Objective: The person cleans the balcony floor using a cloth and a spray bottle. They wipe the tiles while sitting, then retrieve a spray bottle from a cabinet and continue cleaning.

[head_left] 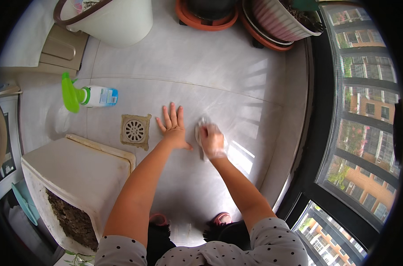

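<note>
My left hand point(174, 132) is pressed flat on the grey tiled floor point(175, 186), its fingers spread and holding nothing. Beside it, my right hand point(211, 139) is closed around a whitish, cloth-like thing point(199, 133) against the tiles. Motion blurs this hand, and the fingers hide much of what they grip. To the left of my left hand, a round metal drain point(135, 130) is set in the floor. Farther left lies a spray bottle point(99, 96) on its side, with a green trigger head and a white and blue body.
A soil-filled white planter point(84, 166) stands at the near left. At the back are a white bucket point(121, 22), a dark pot on an orange saucer point(206, 20) and a ribbed pot point(283, 17). A dark-framed window point(319, 133) borders the right side. My feet are close below.
</note>
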A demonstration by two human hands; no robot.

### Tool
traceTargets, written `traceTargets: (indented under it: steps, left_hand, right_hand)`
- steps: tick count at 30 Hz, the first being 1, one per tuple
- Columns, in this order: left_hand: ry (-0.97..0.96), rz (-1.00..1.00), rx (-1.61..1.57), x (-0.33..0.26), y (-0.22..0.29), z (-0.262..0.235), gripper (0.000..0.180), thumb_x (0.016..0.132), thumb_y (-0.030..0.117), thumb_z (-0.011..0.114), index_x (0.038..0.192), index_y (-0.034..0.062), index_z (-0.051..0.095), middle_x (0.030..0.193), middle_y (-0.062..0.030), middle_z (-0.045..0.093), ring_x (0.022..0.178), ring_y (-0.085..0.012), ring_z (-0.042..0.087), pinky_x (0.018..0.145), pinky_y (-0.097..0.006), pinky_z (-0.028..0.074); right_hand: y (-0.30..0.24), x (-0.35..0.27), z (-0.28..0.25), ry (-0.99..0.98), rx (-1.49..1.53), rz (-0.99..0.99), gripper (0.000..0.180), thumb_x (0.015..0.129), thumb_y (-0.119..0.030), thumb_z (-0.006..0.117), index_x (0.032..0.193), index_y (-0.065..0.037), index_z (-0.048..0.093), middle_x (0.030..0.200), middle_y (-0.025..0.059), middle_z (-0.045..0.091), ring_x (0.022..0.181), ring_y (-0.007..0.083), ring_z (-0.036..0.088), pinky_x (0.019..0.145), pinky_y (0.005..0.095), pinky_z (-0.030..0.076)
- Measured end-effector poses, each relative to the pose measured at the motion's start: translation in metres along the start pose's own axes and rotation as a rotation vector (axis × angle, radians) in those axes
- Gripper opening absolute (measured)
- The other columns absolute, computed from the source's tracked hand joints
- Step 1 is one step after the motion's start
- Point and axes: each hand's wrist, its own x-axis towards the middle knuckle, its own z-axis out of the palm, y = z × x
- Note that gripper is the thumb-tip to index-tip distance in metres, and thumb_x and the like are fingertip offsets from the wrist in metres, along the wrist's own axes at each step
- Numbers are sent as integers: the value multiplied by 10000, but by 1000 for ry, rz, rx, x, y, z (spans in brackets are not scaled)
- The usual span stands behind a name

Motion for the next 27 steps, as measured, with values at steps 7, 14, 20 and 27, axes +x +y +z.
traceTargets:
  steps: [7, 14, 20, 27]
  left_hand:
    - [43, 65, -25, 5, 6, 8, 1498, 390, 444, 866, 1404, 42, -160, 1447, -224, -233, 1304, -446, -252, 985, -663, -80]
    - [-19, 34, -19, 0, 4, 4, 1472, 414, 443, 858, 1408, 40, -149, 1449, -227, -225, 1307, -449, -243, 984, -670, -72]
    - [-26, 29, -27, 1, 4, -4, 1449, 436, 435, 855, 1408, 29, -140, 1446, -235, -223, 1305, -453, -243, 981, -677, -69]
    - [-35, 49, -35, 2, 12, -3, 1455, 436, 437, 858, 1408, 36, -148, 1447, -233, -224, 1306, -450, -243, 987, -666, -74]
  right_hand:
    - [-13, 86, 9, 41, 59, 20, 95, 792, -138, 587, 771, -45, 593, 750, 174, 607, 697, 365, 589, 629, 427, 473]
    - [-16, 104, 20, 26, 43, 98, 120, 783, -153, 583, 763, -35, 580, 743, 182, 604, 688, 380, 581, 622, 431, 467]
    - [-21, 121, 20, -48, 83, 92, 155, 785, -172, 568, 786, -19, 597, 787, 205, 602, 728, 379, 583, 652, 433, 461]
    - [-44, 157, 17, -170, 39, 82, 136, 772, -145, 546, 807, -23, 598, 807, 198, 609, 781, 376, 584, 688, 416, 462]
